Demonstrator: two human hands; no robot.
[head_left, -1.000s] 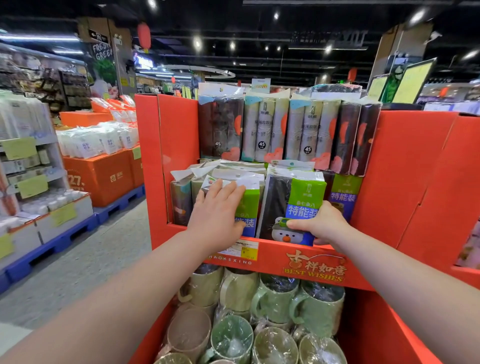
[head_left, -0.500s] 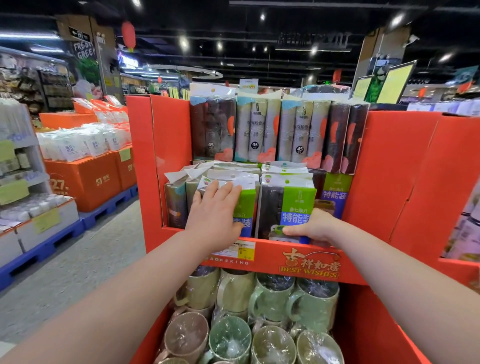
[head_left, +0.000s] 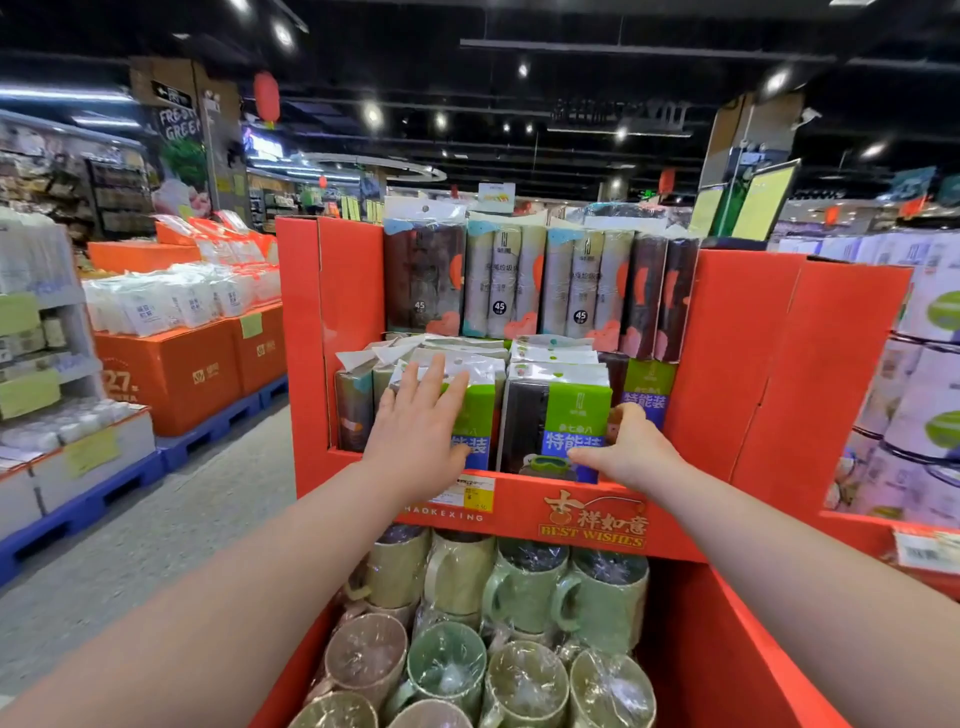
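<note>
Under a dark shop ceiling with spot lamps, we face a red cardboard stand (head_left: 343, 291), its middle shelf crowded with packs behind a front lip (head_left: 519, 500). Tall rolls (head_left: 501, 280) fill the row behind and wrapped mugs (head_left: 524, 587) the bin below. Our right hand (head_left: 634, 452) pinches the green-labelled pack (head_left: 574, 408) at its lower right corner, thumb in front, fingers round the side. The pack stands upright at the shelf's front, touching the neighbouring pack (head_left: 480, 410). Our left hand (head_left: 415, 431) lies flat on that one, fingers straight and spread. Grey floor (head_left: 171, 519) runs open on our left up to the orange boxes (head_left: 171, 374). Since a second ago the green-labelled pack has sunk lower behind the lip, and our left fingers have fanned apart.
</note>
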